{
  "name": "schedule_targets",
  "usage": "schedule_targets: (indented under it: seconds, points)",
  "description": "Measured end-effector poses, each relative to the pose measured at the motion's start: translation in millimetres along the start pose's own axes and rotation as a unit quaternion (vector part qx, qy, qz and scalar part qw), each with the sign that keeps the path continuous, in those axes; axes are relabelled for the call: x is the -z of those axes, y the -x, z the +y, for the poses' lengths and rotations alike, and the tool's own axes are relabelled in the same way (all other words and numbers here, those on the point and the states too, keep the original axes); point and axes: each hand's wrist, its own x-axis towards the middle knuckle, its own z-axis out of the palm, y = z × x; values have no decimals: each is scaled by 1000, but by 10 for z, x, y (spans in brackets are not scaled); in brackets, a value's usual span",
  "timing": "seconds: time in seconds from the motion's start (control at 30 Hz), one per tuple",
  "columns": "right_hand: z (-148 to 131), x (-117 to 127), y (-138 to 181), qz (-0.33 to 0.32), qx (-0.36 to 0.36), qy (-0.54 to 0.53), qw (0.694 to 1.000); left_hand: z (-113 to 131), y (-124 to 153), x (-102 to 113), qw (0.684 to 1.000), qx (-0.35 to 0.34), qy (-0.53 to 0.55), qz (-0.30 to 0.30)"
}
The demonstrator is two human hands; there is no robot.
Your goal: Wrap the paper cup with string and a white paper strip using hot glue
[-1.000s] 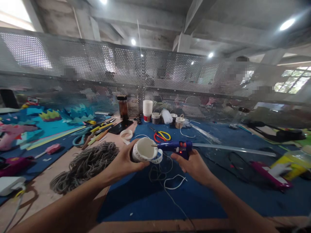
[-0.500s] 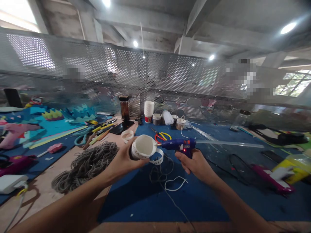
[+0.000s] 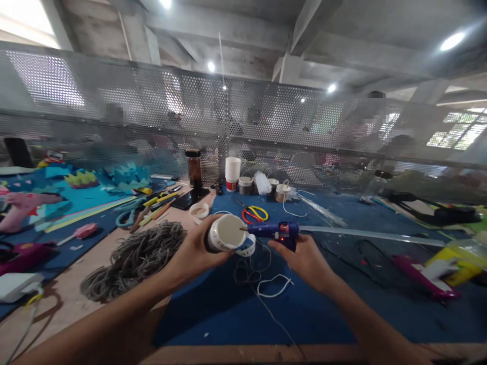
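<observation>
My left hand (image 3: 200,246) is wrapped round a paper cup (image 3: 229,232), tilted so that its pale round face points toward the right and up at me. Around its side runs a white printed band, and a loop of printed strip (image 3: 248,245) shows just to its right. In my right hand (image 3: 306,261) is a blue glue gun (image 3: 279,230) with a glowing red light. Its nozzle tip is at the cup's right rim; whether it touches I cannot tell. A long clear glue stick (image 3: 365,234) sticks out from the gun's back.
Grey yarn (image 3: 139,258) lies in a heap at left. Red-and-yellow scissors (image 3: 255,213) lie beyond the glue gun. Stacked paper cups (image 3: 233,174), a dark jar (image 3: 194,167) and a phone (image 3: 190,198) stand or lie farther back. White cord (image 3: 274,286) curls on the blue mat (image 3: 228,317).
The cup has turned a little in my left hand, and its face now looks flatter and paler. The glue gun has shifted slightly left and down, its glue stick swinging lower at the right.
</observation>
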Motion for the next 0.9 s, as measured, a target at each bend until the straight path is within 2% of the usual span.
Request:
schedule_targets:
  seconds: [0.1,0.33,0.63,0.9]
  points:
    - [35,-31,-1,11,8,5,1000,-5,10,-2,1000,-9,2,-19]
    - [-42,-32,20,1,-1,-72,997,-7,16,-5,999,0,24,-30]
    - [-102,77,20,-48,-63,-92,993,95,-20,25,1000,24,17,0]
    - [-43,28,13,-30,-8,-57,998,58,2,18,1000,7,-1,20]
